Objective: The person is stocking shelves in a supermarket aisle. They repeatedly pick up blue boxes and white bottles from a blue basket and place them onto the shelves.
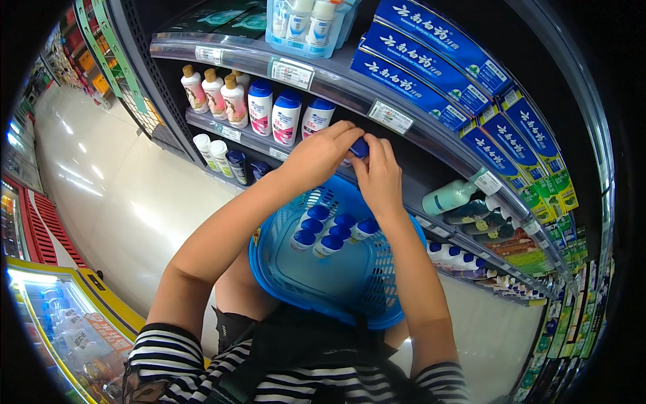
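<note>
A white shampoo bottle with a blue cap (360, 147) is between my hands at the front of the middle shelf; its body is mostly hidden. My left hand (323, 150) has its fingertips on the cap's left side. Thumb and fingers of my right hand (378, 174) grip it from the right. Directly left, similar blue-capped shampoo bottles (286, 118) stand upright on the shelf. Below my hands, a blue plastic shopping basket (323, 298) holds several smaller white bottles with blue caps (328, 245), grouped toward its shelf side.
Gold-capped bottles (233, 103) stand farther left. Toothpaste boxes (414, 60) and pouch packs (303, 30) fill the shelf above, whose price-tag rail (343, 98) overhangs my hands. A green bottle (448, 198) lies tilted at right. Behind left is a yellow-edged freezer (101, 288).
</note>
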Action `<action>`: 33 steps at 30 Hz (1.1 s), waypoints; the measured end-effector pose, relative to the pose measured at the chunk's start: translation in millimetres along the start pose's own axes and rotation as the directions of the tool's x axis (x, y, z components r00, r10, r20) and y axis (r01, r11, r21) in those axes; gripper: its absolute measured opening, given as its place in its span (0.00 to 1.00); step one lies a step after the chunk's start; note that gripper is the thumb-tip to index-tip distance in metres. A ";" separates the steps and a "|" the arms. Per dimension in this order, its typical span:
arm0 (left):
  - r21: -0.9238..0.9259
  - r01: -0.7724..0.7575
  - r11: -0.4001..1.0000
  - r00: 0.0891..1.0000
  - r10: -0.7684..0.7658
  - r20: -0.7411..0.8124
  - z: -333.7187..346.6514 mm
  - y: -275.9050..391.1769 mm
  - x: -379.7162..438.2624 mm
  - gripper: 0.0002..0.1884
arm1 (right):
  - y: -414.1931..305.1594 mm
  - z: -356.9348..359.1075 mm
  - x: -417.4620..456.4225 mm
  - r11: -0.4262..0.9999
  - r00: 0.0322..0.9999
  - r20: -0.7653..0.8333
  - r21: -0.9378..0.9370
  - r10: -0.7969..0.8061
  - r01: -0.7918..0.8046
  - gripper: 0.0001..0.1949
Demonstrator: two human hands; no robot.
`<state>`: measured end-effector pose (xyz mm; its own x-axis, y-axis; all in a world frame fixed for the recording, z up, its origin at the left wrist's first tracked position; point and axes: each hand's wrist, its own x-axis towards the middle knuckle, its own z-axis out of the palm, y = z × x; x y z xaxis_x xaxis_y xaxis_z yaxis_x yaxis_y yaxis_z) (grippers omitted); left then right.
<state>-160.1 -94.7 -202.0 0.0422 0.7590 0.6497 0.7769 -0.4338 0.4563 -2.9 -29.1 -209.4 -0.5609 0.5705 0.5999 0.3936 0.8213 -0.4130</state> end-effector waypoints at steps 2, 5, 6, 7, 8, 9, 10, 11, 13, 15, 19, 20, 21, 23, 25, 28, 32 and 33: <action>-0.012 0.017 1.000 0.998 -0.016 0.059 -18.1 27.1 -6.0 0.24 | -22.8 -24.5 -9.4 0.999 0.999 0.035 0.031 0.012 -0.013 0.21; 0.001 0.035 0.999 0.993 -0.035 0.111 -42.3 62.4 -21.8 0.22 | -49.1 -53.6 -26.8 0.992 0.985 0.174 0.120 0.022 -0.044 0.20; -0.012 0.054 0.998 0.987 -0.052 0.151 -48.2 73.4 -25.2 0.22 | -53.5 -60.0 -34.9 0.984 0.977 0.206 0.159 0.049 -0.083 0.21; -0.023 0.075 0.997 0.979 -0.069 0.190 -51.4 81.3 -30.6 0.22 | -56.6 -64.0 -43.4 0.977 0.969 0.240 0.187 0.060 -0.107 0.21; -0.024 0.105 0.994 0.968 -0.096 0.230 -51.8 85.5 -38.0 0.21 | -59.8 -67.1 -51.7 0.968 0.959 0.275 0.216 0.068 -0.130 0.21; -0.020 0.106 0.994 0.964 -0.098 0.249 -52.2 88.5 -48.5 0.22 | -64.9 -69.5 -59.0 0.958 0.948 0.311 0.246 0.065 -0.147 0.22; -0.024 0.102 0.995 0.957 -0.091 0.275 -47.2 88.8 -58.3 0.22 | -63.9 -66.7 -70.7 0.949 0.940 0.333 0.263 0.081 -0.175 0.23; -0.027 0.098 0.995 0.950 -0.086 0.300 -43.0 89.3 -67.8 0.22 | -63.6 -64.4 -80.7 0.942 0.916 0.388 0.259 0.104 -0.216 0.23; -0.009 0.165 0.986 0.905 -0.148 0.398 -36.2 90.0 -84.0 0.22 | -57.4 -49.8 -105.5 0.955 0.894 0.441 0.222 0.081 -0.196 0.22; 0.036 0.239 0.970 0.838 -0.225 0.497 -27.3 86.4 -102.4 0.22 | -54.8 -35.5 -123.4 0.917 0.849 0.517 0.279 0.108 -0.286 0.22; 0.138 0.290 0.947 0.714 -0.310 0.627 -7.0 72.6 -129.6 0.20 | -44.4 3.5 -160.4 0.909 0.815 0.568 0.273 0.112 -0.315 0.21; 0.176 0.300 0.938 0.675 -0.339 0.655 -2.6 69.9 -133.3 0.20 | -42.3 13.1 -167.5 0.911 0.809 0.578 0.269 0.108 -0.314 0.21; 0.212 0.310 0.927 0.632 -0.368 0.682 2.3 66.6 -137.7 0.20 | -39.6 22.5 -174.3 0.920 0.804 0.585 0.253 0.102 -0.300 0.21; 0.262 0.309 0.914 0.582 -0.400 0.708 12.3 59.5 -148.3 0.20 | -36.2 38.3 -185.6 0.937 0.795 0.601 0.221 0.088 -0.271 0.22; 0.287 0.289 0.913 0.567 -0.405 0.718 23.8 50.7 -159.2 0.20 | -31.6 52.8 -195.9 0.953 0.794 0.603 0.193 0.073 -0.234 0.23; 0.337 0.304 0.891 0.530 -0.452 0.718 35.3 44.3 -169.2 0.21 | -28.0 65.4 -204.3 0.965 0.792 0.608 0.171 0.054 -0.198 0.23; 0.384 0.290 0.876 0.523 -0.482 0.703 48.6 36.3 -180.8 0.20 | -26.3 74.2 -210.9 0.977 0.790 0.611 0.131 0.054 -0.168 0.24; 0.394 0.293 0.871 0.520 -0.491 0.699 50.6 36.5 -181.8 0.20 | -25.2 76.3 -213.1 0.979 0.794 0.605 0.125 0.053 -0.161 0.24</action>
<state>-107.6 -223.9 -334.3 0.0792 0.9471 -0.3112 0.9368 0.0360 0.3481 51.2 -171.0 -379.1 -0.8653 0.4996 0.0397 0.3848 0.7130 -0.5861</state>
